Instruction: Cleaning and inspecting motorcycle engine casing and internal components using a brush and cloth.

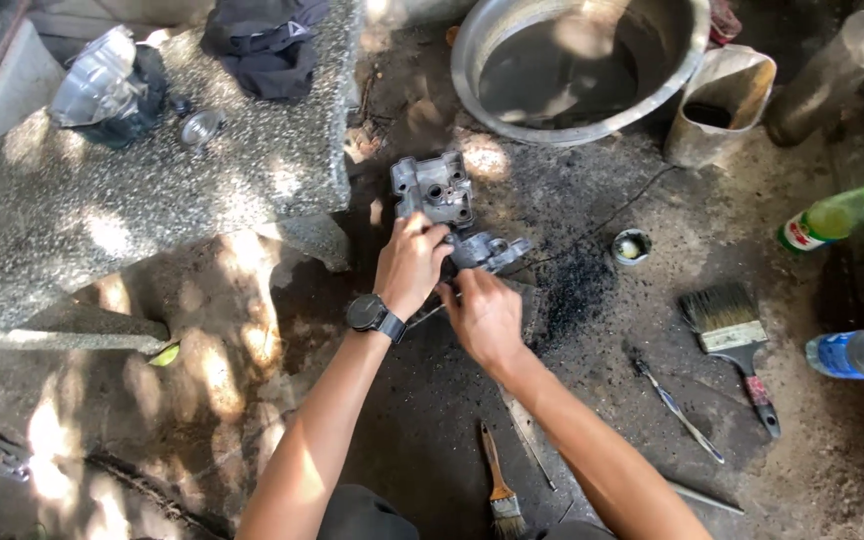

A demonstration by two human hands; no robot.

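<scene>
— Grey metal engine part [434, 190]; black wristwatch [369, 314]; speckled grey stone slab [152, 190].
— Also silver basin [577, 65] of dark liquid, green-capped bottle [840, 213], blue-labelled bottle [860, 353], tan-bristled brush [734, 335], sooty black ground [572, 290].

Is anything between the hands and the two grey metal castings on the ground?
Nothing visible. The left hand rests against the larger casting, and the right hand reaches the smaller casting beside it. The brushes and small cup lie off to the right.
</scene>
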